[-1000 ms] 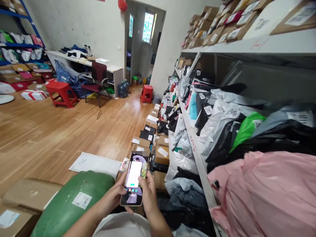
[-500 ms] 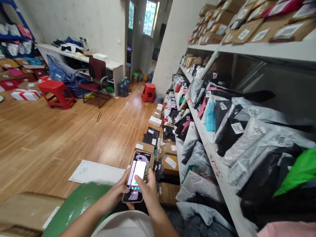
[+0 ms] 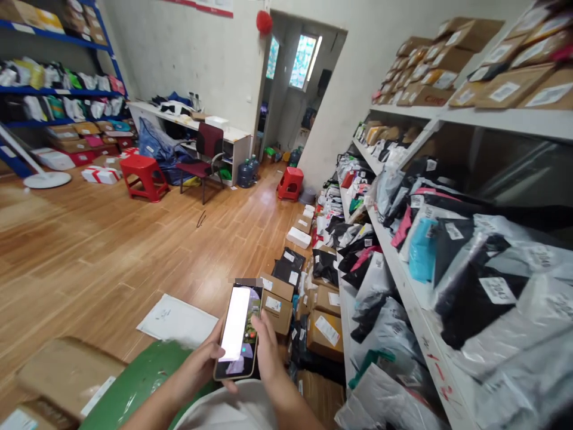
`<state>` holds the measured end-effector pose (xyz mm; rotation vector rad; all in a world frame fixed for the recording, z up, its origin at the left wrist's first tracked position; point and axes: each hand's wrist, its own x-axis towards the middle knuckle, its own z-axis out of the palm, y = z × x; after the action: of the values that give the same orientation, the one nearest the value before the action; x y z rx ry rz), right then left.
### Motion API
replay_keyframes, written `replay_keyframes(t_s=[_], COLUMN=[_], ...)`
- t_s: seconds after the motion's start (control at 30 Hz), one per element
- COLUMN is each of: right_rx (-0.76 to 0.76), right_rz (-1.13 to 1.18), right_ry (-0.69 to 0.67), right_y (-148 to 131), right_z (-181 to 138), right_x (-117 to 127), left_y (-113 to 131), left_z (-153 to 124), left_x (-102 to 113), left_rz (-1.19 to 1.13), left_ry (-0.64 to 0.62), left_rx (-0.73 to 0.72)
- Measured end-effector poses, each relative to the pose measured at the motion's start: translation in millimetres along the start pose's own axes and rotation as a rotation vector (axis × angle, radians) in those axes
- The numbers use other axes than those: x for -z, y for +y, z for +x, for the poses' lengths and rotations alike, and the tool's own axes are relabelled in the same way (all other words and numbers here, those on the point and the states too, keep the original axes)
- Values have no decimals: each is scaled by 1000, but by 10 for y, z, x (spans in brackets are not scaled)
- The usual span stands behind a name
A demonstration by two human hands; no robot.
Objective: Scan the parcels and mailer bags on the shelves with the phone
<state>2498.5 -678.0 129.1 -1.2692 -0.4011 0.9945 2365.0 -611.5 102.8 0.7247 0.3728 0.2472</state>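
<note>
Both hands hold a smartphone (image 3: 238,332) low in the middle of the view, its screen lit with a white panel. My left hand (image 3: 201,364) cups the phone's left edge and back. My right hand (image 3: 267,353) grips the right edge, with its thumb resting on the screen. Just left of my forearms lies a large green parcel (image 3: 134,385) with a white label. A white rounded parcel (image 3: 228,412) sits under my wrists.
White shelves (image 3: 403,280) on the right hold grey, black and pink mail bags; cardboard boxes fill the top shelf (image 3: 447,110). Boxes (image 3: 322,325) line the floor along the shelf. Red stools (image 3: 142,176), a chair (image 3: 203,158) and a desk stand farther back on the wooden floor.
The view has swung left and up, away from the pink parcel and along the shelf. The phone's white panel has grown larger. Both hands keep their hold on the phone.
</note>
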Motion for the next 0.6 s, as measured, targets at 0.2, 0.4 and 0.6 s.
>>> replay_keyframes(t_s=[0.2, 0.4, 0.6], right_rx=[-41, -43, -25], right_rz=[0, 88, 167], right_ry=[-93, -134, -8], right_y=[-228, -328, -511], right_z=[570, 1726, 3196], right_x=[-213, -454, -553], left_y=[277, 640, 1253], left_z=[174, 833, 2202], left_x=[99, 522, 1211], left_rz=[-52, 63, 225], left_ry=[81, 76, 119], left_rx=[-99, -118, -72])
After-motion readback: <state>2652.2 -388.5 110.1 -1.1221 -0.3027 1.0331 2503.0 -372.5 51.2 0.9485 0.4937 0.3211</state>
